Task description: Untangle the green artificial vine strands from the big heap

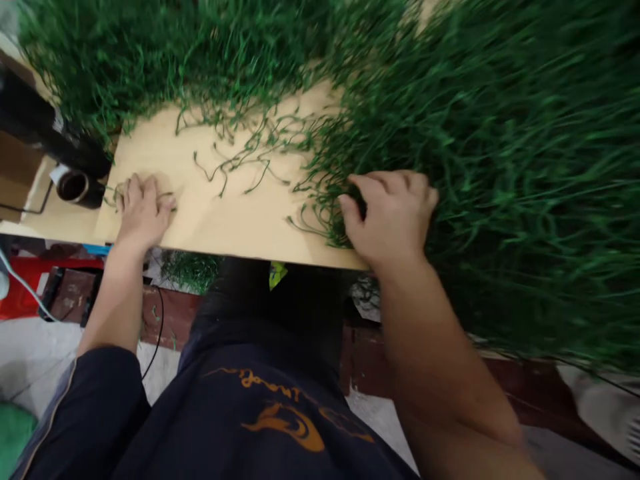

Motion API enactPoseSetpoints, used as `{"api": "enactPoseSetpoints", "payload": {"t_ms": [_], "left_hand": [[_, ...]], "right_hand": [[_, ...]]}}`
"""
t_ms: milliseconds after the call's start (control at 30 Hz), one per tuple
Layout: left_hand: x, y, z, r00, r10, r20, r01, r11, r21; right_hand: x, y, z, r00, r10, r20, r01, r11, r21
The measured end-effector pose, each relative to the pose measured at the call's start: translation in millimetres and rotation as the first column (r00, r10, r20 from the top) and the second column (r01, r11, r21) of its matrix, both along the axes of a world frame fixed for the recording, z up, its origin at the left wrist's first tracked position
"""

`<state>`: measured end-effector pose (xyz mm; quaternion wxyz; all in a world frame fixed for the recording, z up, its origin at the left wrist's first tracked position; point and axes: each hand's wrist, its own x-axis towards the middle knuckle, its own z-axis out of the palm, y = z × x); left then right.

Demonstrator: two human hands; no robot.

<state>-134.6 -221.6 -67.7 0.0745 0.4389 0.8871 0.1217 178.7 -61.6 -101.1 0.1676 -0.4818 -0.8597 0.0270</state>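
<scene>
My left hand (pixel 145 208) lies on the left end of a pale wooden board (pixel 230 220), its fingers spread. A thin green strand or two shows under and beside those fingers. My right hand (pixel 393 213) rests against the near left edge of a big heap of thin, wiry green grass-like strands (pixel 510 167). Its thumb and index finger stand apart with a dark gap between them; the other fingertips are partly hidden. Several loose green strands (pixel 250 157) are scattered on the board between my hands.
More green strands (pixel 200 47) are piled along the back of the board. At the left stand a black cylindrical device (pixel 50 123) and a dark tube with an open end (pixel 75 188). Below the board are a clump of green strands (pixel 193 270) and a red item (pixel 25 287).
</scene>
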Motion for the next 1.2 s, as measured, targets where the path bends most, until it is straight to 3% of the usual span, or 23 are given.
{"api": "enactPoseSetpoints", "payload": {"t_ms": [100, 200, 433, 633, 867, 1000, 1200], "left_hand": [[-1, 0, -9.9, 0.997, 0.028, 0.069, -0.029, 1.000, 0.007], [0, 15, -19.1, 0.988, -0.017, 0.152, 0.004, 0.997, 0.083], [31, 67, -34.9, 0.907, -0.346, 0.239, 0.285, 0.924, 0.254], [85, 90, -24.9, 0.832, -0.542, 0.115, 0.538, 0.840, 0.064], [144, 114, -18.2, 0.732, -0.680, -0.045, 0.680, 0.733, -0.016], [163, 131, -17.2, 0.679, -0.729, -0.086, 0.731, 0.682, -0.013], [173, 144, -17.9, 0.625, -0.779, -0.050, 0.781, 0.624, 0.042]], "right_hand": [[0, -1, -1.2, 0.998, -0.048, 0.036, 0.048, 0.999, -0.019], [-1, -2, -3.6, 0.996, -0.086, 0.035, 0.087, 0.996, -0.008], [-2, -2, -9.2, 0.996, -0.088, -0.018, 0.089, 0.996, 0.025], [-4, -3, -5.0, 0.998, -0.065, -0.021, 0.066, 0.997, 0.048], [-15, -1, 5.2, 0.999, 0.043, -0.033, -0.040, 0.996, 0.076], [-10, -1, 8.2, 0.998, 0.038, -0.057, -0.035, 0.998, 0.056], [5, -8, 8.1, 0.998, -0.021, -0.058, 0.020, 1.000, -0.010]]}}
